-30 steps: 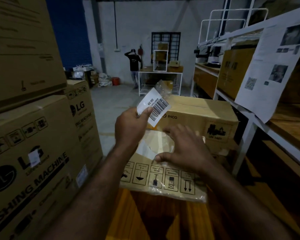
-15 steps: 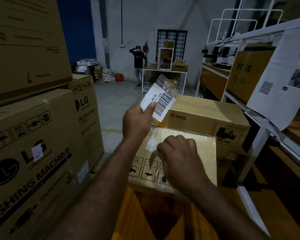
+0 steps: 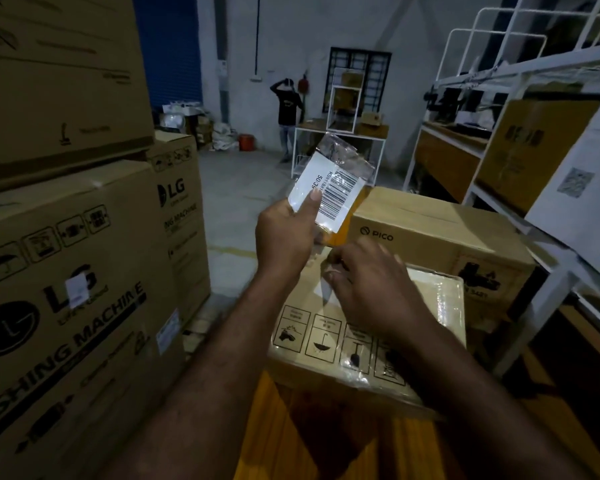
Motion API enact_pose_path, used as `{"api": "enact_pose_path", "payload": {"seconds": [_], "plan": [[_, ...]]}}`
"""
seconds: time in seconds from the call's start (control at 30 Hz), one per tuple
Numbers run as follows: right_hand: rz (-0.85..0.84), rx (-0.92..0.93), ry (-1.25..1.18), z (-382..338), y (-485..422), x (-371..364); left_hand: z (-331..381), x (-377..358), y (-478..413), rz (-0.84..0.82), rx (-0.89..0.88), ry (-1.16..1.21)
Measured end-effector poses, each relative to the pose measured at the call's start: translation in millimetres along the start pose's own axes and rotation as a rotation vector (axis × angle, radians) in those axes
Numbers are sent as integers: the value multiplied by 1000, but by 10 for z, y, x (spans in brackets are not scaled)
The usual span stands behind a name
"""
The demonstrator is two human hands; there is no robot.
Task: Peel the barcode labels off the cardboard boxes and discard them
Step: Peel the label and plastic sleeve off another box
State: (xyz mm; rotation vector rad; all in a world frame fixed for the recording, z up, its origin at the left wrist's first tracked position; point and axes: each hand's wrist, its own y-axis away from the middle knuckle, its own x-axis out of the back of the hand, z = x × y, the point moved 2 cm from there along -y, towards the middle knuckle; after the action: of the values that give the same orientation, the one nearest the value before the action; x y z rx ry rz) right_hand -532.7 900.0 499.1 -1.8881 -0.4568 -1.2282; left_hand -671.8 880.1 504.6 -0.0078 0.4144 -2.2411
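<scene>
Left hand pinches the barcode label (clear tape attached).

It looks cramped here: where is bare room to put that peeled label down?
The PICO box top is bare, as is the floor between it and the LG boxes. Crowded: the wrapped box under the right hand.

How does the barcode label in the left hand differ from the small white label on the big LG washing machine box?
The barcode label is off its box, pinched by the left hand; the small white label sits stuck on the LG box. The barcode label carries crumpled clear film; the small white label shows none. Bars read clearly on the first; the second's print is blurred. Both are white.
</scene>
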Motion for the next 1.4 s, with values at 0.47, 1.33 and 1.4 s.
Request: {"api": "enact_pose_path", "payload": {"seconds": [0.47,1.33,1.4], "plan": [[-91,1,-57,15,-215,74,-59,-38,-101,-35,-18,-6],[-16,-64,-7,-78,-7,26,41,20,84,-39,-90,-45],[-26,-70,5,-108,-7,43,41,39,98,-33,-96,-38]]}}
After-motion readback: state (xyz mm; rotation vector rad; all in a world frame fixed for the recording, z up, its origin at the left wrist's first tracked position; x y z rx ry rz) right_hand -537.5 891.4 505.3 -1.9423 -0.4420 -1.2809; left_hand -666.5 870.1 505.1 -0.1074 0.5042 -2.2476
